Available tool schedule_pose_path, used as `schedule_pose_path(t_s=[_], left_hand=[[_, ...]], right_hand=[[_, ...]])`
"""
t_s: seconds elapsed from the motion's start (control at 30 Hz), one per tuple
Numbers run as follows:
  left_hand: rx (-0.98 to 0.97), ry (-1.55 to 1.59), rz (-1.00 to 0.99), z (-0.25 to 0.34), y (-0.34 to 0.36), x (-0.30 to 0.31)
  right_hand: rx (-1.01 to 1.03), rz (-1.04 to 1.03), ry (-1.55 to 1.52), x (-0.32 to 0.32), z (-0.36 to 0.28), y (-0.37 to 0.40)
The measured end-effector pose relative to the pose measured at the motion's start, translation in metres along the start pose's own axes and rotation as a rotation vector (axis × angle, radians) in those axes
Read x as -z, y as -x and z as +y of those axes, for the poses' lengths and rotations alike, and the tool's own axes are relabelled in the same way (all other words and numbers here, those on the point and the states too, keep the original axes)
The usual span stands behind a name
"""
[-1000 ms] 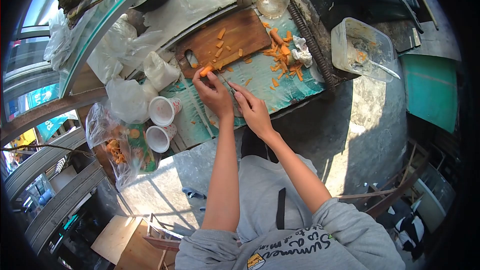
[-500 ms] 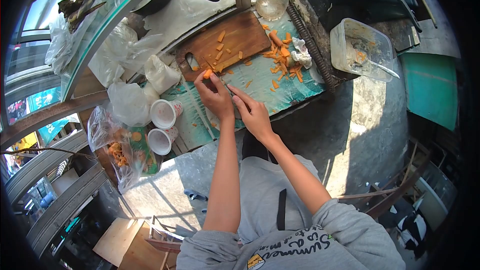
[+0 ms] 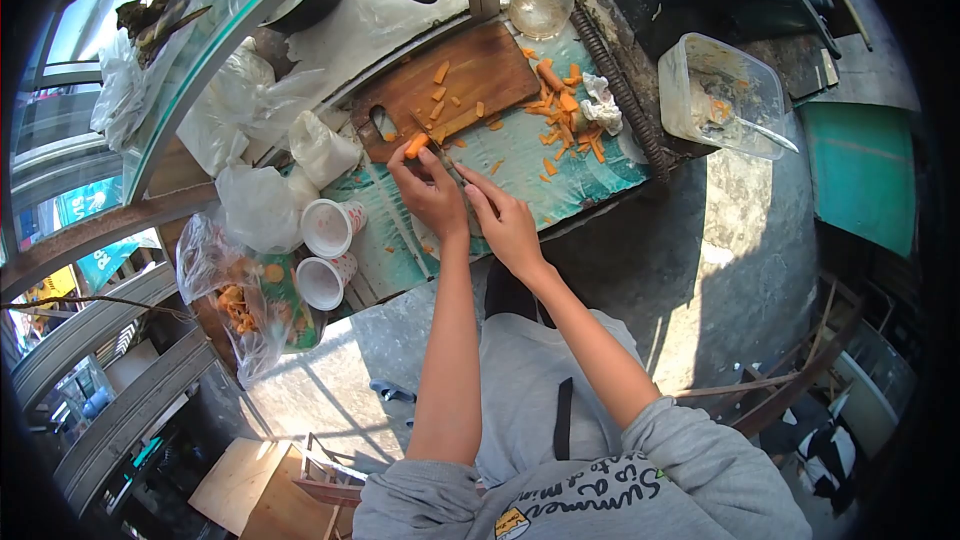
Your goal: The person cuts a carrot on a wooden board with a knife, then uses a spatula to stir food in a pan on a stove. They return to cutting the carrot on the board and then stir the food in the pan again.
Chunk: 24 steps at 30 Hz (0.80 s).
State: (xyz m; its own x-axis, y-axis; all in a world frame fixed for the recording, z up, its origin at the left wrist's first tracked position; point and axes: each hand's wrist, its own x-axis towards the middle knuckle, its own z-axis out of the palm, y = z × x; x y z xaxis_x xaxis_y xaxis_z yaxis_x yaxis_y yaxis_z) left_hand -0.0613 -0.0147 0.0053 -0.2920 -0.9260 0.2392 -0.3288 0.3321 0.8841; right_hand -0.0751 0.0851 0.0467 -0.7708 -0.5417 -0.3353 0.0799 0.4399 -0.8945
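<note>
Between the fingertips of my left hand (image 3: 432, 190) is a short orange carrot piece (image 3: 416, 146). My right hand (image 3: 504, 228) is closed around a knife (image 3: 451, 166), whose thin blade points up and left beside the carrot. Both hands are over the near edge of a wooden cutting board (image 3: 400, 90), which has a few carrot bits on it. To the board's right, a pile of cut carrot strips (image 3: 565, 115) lies on the teal tabletop (image 3: 515, 160), with a crumpled white wad (image 3: 600, 105) against it.
Two white cups (image 3: 322, 282) and plastic bags (image 3: 255, 202) stand left of my arms. A clear bag with orange scraps (image 3: 237, 308) lies beyond them. At right is a plastic tub (image 3: 690, 105) with a spoon (image 3: 765, 133). A black pan (image 3: 310, 2) sits behind glass.
The knife blade has shifted slightly beside the carrot piece and shows more of its length above it. My hands stay in nearly the same place.
</note>
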Motion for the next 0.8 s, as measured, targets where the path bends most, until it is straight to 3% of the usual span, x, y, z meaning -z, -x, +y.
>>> schedule_pose_path(t_s=[0.37,0.47,0.57,0.63,0.73,0.8], left_hand=[[-0.067,-0.081,-0.008,0.001,-0.001,0.001],[-0.056,-0.092,-0.017,-0.008,-0.001,0.001],[-0.067,-0.081,0.003,-0.008,0.0,0.0],[-0.044,-0.065,0.003,-0.001,-0.001,0.001],[0.01,-0.083,-0.046,0.004,0.002,0.007],[-0.115,-0.123,-0.034,0.004,0.001,0.007]], right_hand=[[0.113,-0.04,-0.08,0.003,0.008,0.006],[0.05,-0.099,-0.114,0.005,0.007,0.006],[0.17,-0.027,-0.089,0.003,0.01,0.005],[0.057,-0.11,-0.108,0.007,0.004,0.006],[0.024,-0.072,-0.054,0.004,0.001,0.01],[-0.067,-0.111,-0.049,0.008,-0.004,0.005]])
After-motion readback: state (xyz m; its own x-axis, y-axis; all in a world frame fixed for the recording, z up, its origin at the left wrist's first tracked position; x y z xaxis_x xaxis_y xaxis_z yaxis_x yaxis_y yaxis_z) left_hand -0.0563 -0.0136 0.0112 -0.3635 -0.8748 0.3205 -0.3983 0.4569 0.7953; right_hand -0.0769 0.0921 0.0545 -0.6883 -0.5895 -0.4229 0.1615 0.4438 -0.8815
